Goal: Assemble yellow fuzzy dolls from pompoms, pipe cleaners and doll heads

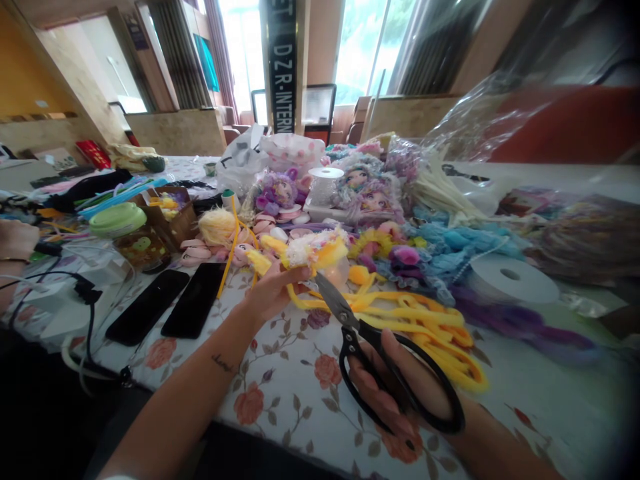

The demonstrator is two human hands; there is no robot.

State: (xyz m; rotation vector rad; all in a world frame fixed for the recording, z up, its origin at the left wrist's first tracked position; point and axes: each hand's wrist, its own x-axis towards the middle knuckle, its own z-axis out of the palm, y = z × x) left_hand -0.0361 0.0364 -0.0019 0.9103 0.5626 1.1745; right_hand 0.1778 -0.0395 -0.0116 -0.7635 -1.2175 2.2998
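Observation:
My left hand (275,291) is closed on a fluffy yellow and white craft piece (305,253) with yellow petal-like ends and pale lace or fuzz in its middle. In my right hand (390,380) is a pair of black-handled scissors (345,313), its blades pointing up and left. The blade tips lie close to the craft piece; whether they touch it I cannot tell. A long yellow fuzzy strip (425,320) lies in loops on the table behind the scissors, and part of it runs up toward my left hand.
Two black phones (195,300) lie at the left, near a green-lidded jar (120,223) and white chargers with cables (70,293). Doll heads (370,190), blue mesh (450,247) and a white ribbon spool (514,280) fill the back and right. Another person's hand (17,239) is at the far left.

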